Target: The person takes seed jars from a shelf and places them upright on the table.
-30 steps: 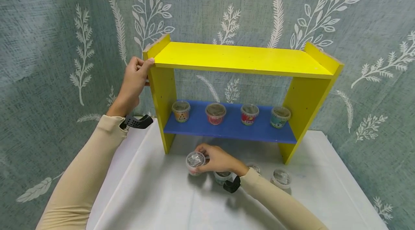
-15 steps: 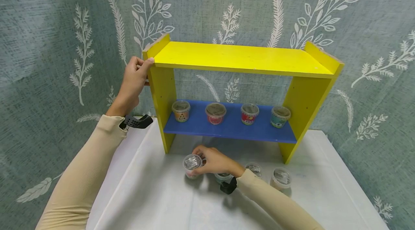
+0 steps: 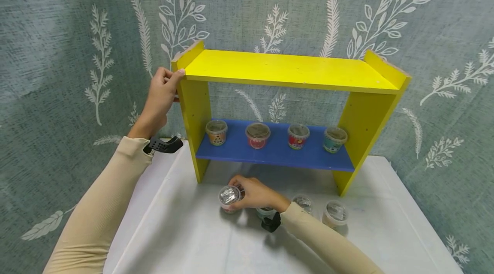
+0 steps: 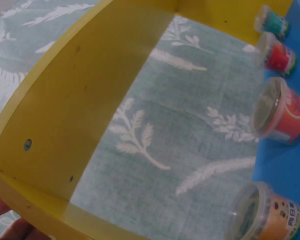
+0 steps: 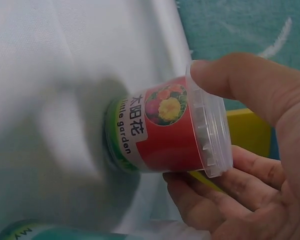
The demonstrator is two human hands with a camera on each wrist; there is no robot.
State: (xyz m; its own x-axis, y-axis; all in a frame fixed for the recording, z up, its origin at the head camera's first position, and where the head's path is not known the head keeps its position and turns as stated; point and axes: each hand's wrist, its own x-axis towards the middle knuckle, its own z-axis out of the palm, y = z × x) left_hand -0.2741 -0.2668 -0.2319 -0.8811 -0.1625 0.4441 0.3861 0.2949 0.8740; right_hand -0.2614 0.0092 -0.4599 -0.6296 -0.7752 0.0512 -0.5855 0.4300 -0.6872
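**Right hand (image 3: pixel 251 192) on a cup (image 3: pixel 230 199), left hand (image 3: pixel 160 96) on the shelf (image 3: pixel 270 66)**

The two hands are well apart. The left one grips the yellow shelf at its upper left corner, thumb over the front edge, the other fingers behind the side panel. The right one pinches the cup around its clear lid, thumb on one side, fingers on the other. That cup has a red label with a flower picture and the words "little garden". It is in front of the shelf, near its left end; whether its base touches the white table (image 3: pixel 185 239) or sits just above, I cannot tell.

Just right of it, a green cup (image 3: pixel 265 212) is partly hidden by the right hand and its black wristband (image 3: pixel 271 222). Farther right are two lidded cups (image 3: pixel 335 213), near each other.

On the blue board (image 3: pixel 275 156) four cups stand upright in a row, apart: orange cup (image 3: pixel 217 133), pink cup (image 3: pixel 257 137), red cup (image 3: pixel 298 137) and teal cup (image 3: pixel 335 140). Leaf-patterned cloth (image 3: pixel 301 12) hangs behind.
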